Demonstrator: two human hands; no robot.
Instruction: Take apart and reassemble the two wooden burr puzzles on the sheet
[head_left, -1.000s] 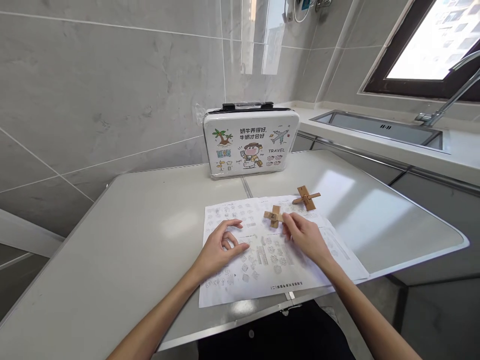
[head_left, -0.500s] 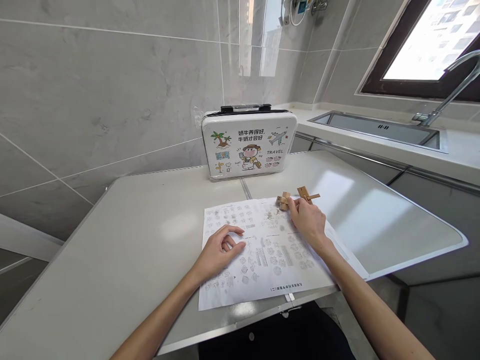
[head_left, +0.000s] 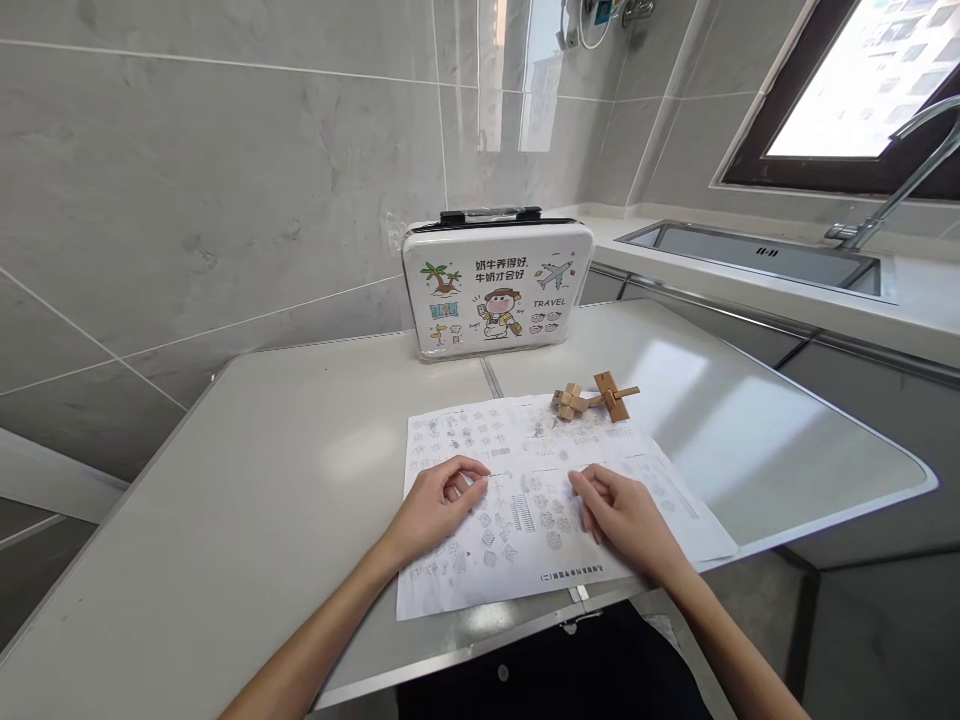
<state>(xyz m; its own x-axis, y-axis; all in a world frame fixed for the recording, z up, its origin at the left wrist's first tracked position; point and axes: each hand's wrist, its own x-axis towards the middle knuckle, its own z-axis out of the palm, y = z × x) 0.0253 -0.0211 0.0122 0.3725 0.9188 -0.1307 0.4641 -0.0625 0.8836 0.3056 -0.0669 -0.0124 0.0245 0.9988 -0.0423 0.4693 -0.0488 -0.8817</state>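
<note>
My left hand [head_left: 439, 508] rests on the left half of a printed instruction sheet [head_left: 480, 590], its fingers loosely bent and thumb apart from them, holding nothing. On the right half of the paper lies my right hand [head_left: 626, 520], empty too, with relaxed, partly curled fingers. Beyond it, at the sheet's far edge, sits a small wooden burr puzzle [head_left: 570, 401] of interlocked blocks. Just right of that stands a second wooden puzzle [head_left: 613, 396] made of crossed flat pieces. The two puzzles are close together; whether they touch is hard to tell. Neither hand touches them.
A white cartoon-printed case [head_left: 499, 290] with a black handle stands upright at the back of the light folding table [head_left: 225, 520]. To the right, a counter holds a sink [head_left: 757, 258] and faucet [head_left: 892, 200] under a window. Grey tiled wall rises behind.
My right hand has let go of the wooden puzzles and drawn back toward me onto the paper. The puzzles stay at the far edge. My left hand has hardly moved.
</note>
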